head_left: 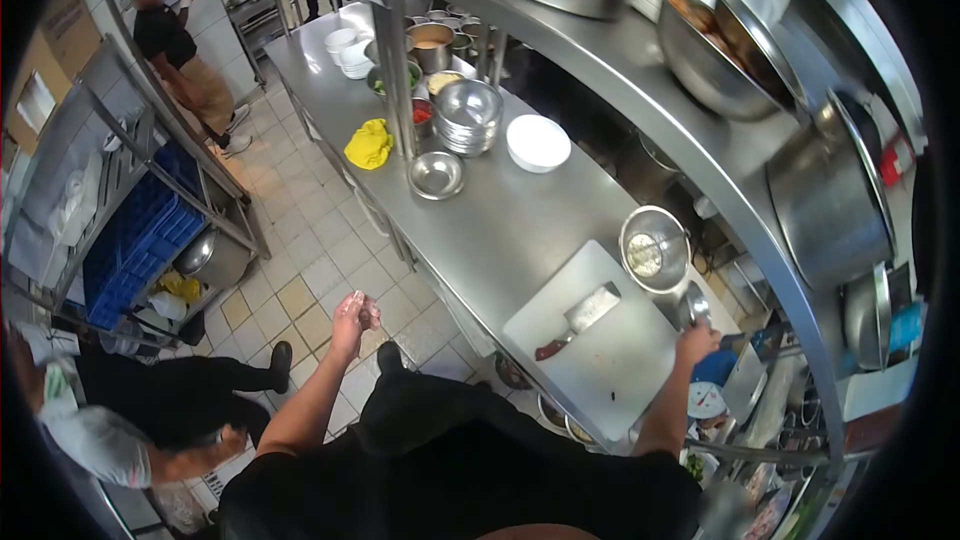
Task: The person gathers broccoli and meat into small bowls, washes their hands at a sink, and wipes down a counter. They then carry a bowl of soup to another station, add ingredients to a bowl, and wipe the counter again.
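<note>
My left hand [357, 317] is raised over the tiled floor, away from the counter. Its fingers are curled together and smeared with something whitish; whether anything is inside I cannot make out. At the counter's right edge, my right hand [699, 342] grips a small metal bowl [693, 304]. Just behind that stands a larger steel bowl [672, 230] with pale chopped food [643, 254] at its bottom. A white cutting board [640, 365] lies beside my right forearm. On it rests a cleaver [592, 309] with a dark red handle.
Farther along the steel counter [480, 230] are stacked metal bowls [468, 115], a white bowl [538, 143] and a yellow cloth [369, 144]. An overhead shelf [640, 65] holds large pots. One person [100, 430] is close on my left; another [180, 50] stands farther back.
</note>
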Available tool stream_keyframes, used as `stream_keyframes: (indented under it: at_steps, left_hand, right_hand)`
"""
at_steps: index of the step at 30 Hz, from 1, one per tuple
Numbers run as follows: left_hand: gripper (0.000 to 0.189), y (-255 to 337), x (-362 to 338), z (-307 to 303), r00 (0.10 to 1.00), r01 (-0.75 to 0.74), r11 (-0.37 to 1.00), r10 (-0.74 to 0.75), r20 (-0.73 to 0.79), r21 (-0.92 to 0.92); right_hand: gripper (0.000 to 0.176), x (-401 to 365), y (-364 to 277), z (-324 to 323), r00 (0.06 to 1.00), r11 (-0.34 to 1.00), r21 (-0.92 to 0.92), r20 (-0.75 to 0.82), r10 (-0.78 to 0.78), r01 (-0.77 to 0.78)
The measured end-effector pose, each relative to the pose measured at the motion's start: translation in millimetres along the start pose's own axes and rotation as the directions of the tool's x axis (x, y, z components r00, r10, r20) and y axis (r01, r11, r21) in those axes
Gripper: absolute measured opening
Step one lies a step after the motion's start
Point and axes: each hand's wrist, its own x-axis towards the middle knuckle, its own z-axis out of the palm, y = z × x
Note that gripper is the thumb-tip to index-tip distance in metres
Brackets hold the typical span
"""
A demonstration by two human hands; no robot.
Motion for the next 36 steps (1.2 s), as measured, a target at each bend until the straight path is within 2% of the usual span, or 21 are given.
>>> stream_keyframes:
  at_steps: [2, 5, 8, 9, 11, 16, 18, 20, 21, 22, 23, 25, 26, 27, 28, 31, 32, 33, 34, 35, 36]
  left_hand:
    - [0.033, -4.6, 14.6, -17.4, 1.000, -0.016, 0.999, 0.015, -0.023, -0.040]
    - [0.032, -12.9, 42.5, -41.9, 1.000, -0.008, 0.995, 0.008, -0.007, -0.100]
    - [0.030, -9.3, 65.4, -56.0, 0.997, 0.037, 0.991, -0.027, 0.078, -0.127]
    - [0.030, -5.3, 71.6, -62.4, 0.994, 0.049, 0.990, -0.035, 0.104, -0.133]
    - [0.030, -2.1, 80.7, -79.2, 0.986, 0.082, 0.982, -0.055, 0.156, -0.172]
    - [0.030, 16.1, 89.0, -128.6, 0.969, 0.177, 0.963, -0.134, 0.208, -0.204]
    - [0.029, 15.1, 93.7, -151.6, 0.966, 0.203, 0.960, -0.165, 0.197, -0.191]
    - [0.027, 13.8, 102.2, -175.4, 0.961, 0.210, 0.967, -0.177, 0.213, -0.144]
    - [0.026, 13.3, 105.6, -184.5, 0.956, 0.217, 0.969, -0.188, 0.224, -0.114]
    - [0.027, 10.0, 108.3, -190.9, 0.965, 0.197, 0.975, -0.174, 0.194, -0.107]
    - [0.027, 4.8, 110.1, -197.8, 0.970, 0.188, 0.972, -0.161, 0.183, -0.139]
    - [0.027, -2.4, 117.5, -208.3, 0.969, 0.176, 0.968, -0.139, 0.203, -0.179]
    - [0.027, -5.2, 121.5, -208.0, 0.963, 0.215, 0.956, -0.173, 0.207, -0.201]
    - [0.028, -1.1, 122.8, -201.2, 0.952, 0.236, 0.950, -0.183, 0.244, -0.207]
    - [0.030, -2.3, 126.5, -198.5, 0.931, 0.297, 0.929, -0.231, 0.282, -0.220]
    - [0.034, -10.6, 139.1, -172.3, 0.801, 0.446, 0.879, -0.307, 0.515, -0.170]
    - [0.034, -4.9, 128.6, -149.2, 0.791, 0.387, 0.920, -0.295, 0.535, -0.065]
    - [0.033, -3.8, 120.4, -134.9, 0.694, 0.396, 0.918, -0.307, 0.651, 0.010]
    - [0.033, -7.4, 115.8, -116.6, 0.635, 0.480, 0.876, -0.388, 0.668, 0.053]
    - [0.033, -13.0, 108.8, -95.9, 0.593, 0.550, 0.832, -0.451, 0.667, 0.074]
    - [0.033, -17.0, 103.3, -77.0, 0.488, 0.554, 0.819, -0.467, 0.737, 0.153]
  right_hand:
    - [0.021, -0.9, -16.2, -61.1, 0.998, 1.000, 0.014, 0.059, 0.005, -0.006]
    - [0.023, -11.0, -81.8, -135.9, 0.963, 0.957, 0.120, -0.096, -0.253, 0.263]
    - [0.021, -4.3, -185.9, -174.1, 0.921, 0.863, 0.329, -0.060, -0.385, 0.383]
    - [0.019, -0.5, -228.7, -179.0, 0.903, 0.817, 0.395, -0.101, -0.417, 0.421]
    - [0.019, 3.7, -320.5, -197.2, 0.817, 0.735, 0.357, -0.246, -0.521, 0.576]
    - [0.014, 44.8, -518.6, -182.3, 0.682, 0.564, 0.386, -0.466, -0.564, 0.730]
    - [0.013, 41.0, -570.7, -163.8, 0.746, 0.624, 0.409, -0.378, -0.548, 0.666]
    - [0.045, 9.7, -600.0, -153.1, 0.785, 0.724, 0.325, -0.379, -0.490, 0.609]
    - [0.056, -12.7, -607.4, -149.9, 0.832, 0.677, 0.485, -0.354, -0.427, 0.554]
    - [0.054, -46.0, -603.3, -170.1, 0.869, 0.571, 0.680, -0.211, -0.448, 0.460]
    - [0.051, -84.5, -595.1, -157.2, 0.846, 0.596, 0.607, -0.293, -0.447, 0.525]
    - [0.048, -168.7, -554.5, -152.0, 0.838, 0.570, 0.669, -0.148, -0.525, 0.476]
    - [0.047, -211.1, -526.0, -144.0, 0.845, 0.525, 0.722, -0.155, -0.512, 0.450]
    - [0.048, -248.0, -492.5, -152.9, 0.878, 0.540, 0.835, 0.177, -0.445, 0.105]
    - [0.049, -282.4, -462.0, -163.2, 0.794, 0.486, 0.828, 0.484, -0.369, -0.279]
    - [0.049, -395.9, -349.0, -141.5, 0.694, 0.512, 0.584, 0.720, 0.032, -0.630]
    - [0.050, -444.5, -306.3, -122.6, 0.665, 0.630, 0.450, 0.732, 0.146, -0.633]
    - [0.052, -498.1, -252.9, -96.5, 0.631, 0.723, 0.299, 0.738, 0.238, -0.623]
    - [0.048, -558.2, -196.9, -54.0, 0.479, 0.758, 0.113, 0.831, 0.283, -0.643]
    - [0.042, -606.5, -150.4, -39.7, 0.265, 0.725, -0.115, 0.883, 0.388, -0.679]
    - [0.038, -675.1, -109.9, -4.2, 0.196, 0.512, -0.177, 0.781, 0.592, -0.840]
